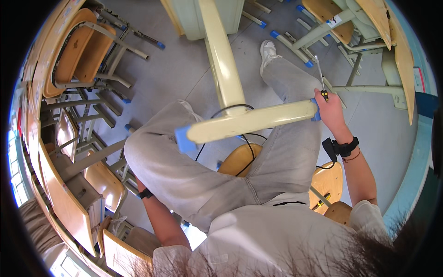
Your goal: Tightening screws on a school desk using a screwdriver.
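My right hand [330, 113] is closed around a screwdriver [320, 71] with a yellow and black handle, its metal shaft pointing away from me. This hand is right beside, and seems to touch, the blue end cap [316, 110] at the right end of a cream metal foot bar [258, 119]. The bar lies across above my lap and joins a long cream leg [224, 64] of an overturned desk. Its left end carries another blue cap [185, 140]. My left forearm [159, 212] goes down beside my left thigh, which hides my left hand.
Wooden chairs [78, 51] and desks [64, 194] crowd the left side. More desks and chairs [327, 21] stand at the far right. A second yellow-black tool [321, 201] lies on a wooden seat [333, 177] by my right hip. Black cable [253, 157] hangs below the bar.
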The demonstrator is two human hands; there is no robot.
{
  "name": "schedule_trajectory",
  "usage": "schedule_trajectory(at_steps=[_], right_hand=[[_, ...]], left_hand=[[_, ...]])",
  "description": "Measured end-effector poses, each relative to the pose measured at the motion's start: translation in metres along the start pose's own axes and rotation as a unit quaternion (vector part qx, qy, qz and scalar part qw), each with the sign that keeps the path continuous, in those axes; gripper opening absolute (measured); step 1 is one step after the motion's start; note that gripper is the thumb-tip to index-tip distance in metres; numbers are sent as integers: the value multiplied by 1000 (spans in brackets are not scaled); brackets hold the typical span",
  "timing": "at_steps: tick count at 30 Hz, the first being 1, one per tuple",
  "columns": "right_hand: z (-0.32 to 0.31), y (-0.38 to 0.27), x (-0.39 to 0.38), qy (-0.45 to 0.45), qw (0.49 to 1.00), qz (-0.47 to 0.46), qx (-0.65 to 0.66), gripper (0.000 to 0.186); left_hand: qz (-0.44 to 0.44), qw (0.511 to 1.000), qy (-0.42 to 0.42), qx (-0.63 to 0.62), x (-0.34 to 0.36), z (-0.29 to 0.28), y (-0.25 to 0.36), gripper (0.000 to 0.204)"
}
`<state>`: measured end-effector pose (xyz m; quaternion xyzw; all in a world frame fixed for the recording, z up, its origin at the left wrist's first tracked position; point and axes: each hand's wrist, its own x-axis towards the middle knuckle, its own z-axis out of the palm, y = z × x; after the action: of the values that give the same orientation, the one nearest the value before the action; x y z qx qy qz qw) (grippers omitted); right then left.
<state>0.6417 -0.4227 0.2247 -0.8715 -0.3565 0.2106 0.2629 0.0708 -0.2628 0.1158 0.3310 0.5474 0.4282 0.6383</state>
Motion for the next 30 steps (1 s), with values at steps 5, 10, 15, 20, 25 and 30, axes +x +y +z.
schedule_trajectory(at_steps=[5, 10, 15, 20, 25, 30], right_hand=[[-5, -38, 10, -18, 988, 80, 134, 46], [-8, -36, 20, -24, 988, 91, 124, 45], [-11, -21, 33, -21, 991, 84, 101, 45], [5, -3, 45, -13, 997, 65, 46, 43], [14, -7, 51, -32, 997, 70, 25, 42], [26, 4, 63, -35, 996, 76, 15, 42]], left_hand=[[-5, 1000, 1, 8, -3, -4, -2, 34], [-8, 1000, -2, 9, -1, -3, -7, 33], [-8, 1000, -3, 18, 4, -4, -13, 32], [0, 998, 18, 68, 21, -24, -19, 32], [-1, 981, 67, 180, 33, -71, -15, 31], [23, 974, 94, 206, 37, -66, -14, 24]])
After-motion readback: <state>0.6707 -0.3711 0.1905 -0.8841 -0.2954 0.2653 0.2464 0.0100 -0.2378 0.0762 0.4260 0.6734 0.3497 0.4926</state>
